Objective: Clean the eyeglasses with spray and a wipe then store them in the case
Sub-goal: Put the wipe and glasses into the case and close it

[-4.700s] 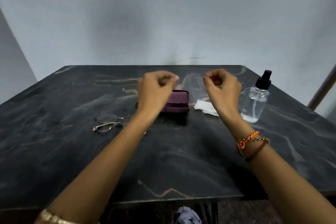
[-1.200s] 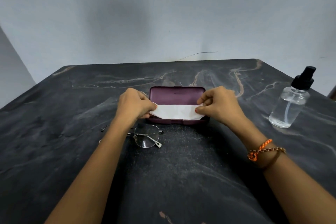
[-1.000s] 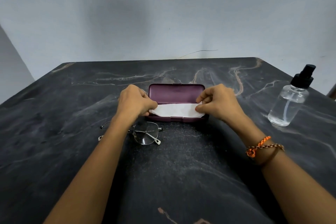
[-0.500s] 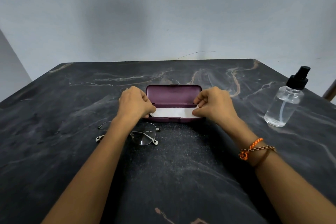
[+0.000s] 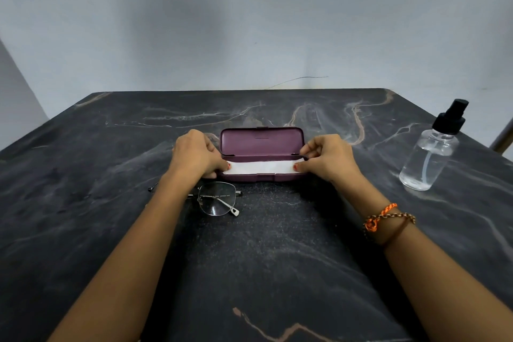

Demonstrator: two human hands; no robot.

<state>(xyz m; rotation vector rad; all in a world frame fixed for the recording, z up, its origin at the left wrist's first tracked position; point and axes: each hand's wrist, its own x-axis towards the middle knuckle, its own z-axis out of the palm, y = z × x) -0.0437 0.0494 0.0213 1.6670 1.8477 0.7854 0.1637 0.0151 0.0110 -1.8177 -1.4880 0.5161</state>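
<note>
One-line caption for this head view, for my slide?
Both hands lay wipe into open case; eyeglasses wait.

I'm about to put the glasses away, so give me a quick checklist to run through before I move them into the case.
1. Purple case lid open: ok.
2. White wipe lying flat in the case: ok.
3. Left hand free: not ok, pinching the wipe.
4. Right hand free: not ok, pinching the wipe.
5. Eyeglasses within reach, on the table before the case: ok.
6. Lenses clean: cannot tell.
</note>
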